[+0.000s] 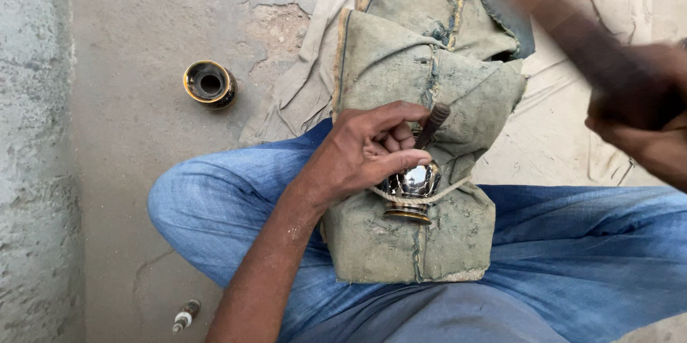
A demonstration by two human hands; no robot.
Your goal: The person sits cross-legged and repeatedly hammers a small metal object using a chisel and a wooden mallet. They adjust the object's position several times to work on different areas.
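Left hand [372,148] grips vase [413,187] — cushion [415,243] edge near.

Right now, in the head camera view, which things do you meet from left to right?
Small white and dark piece on the floor → dark pot with a gold rim → left hand → shiny metal pot → blurred right hand.
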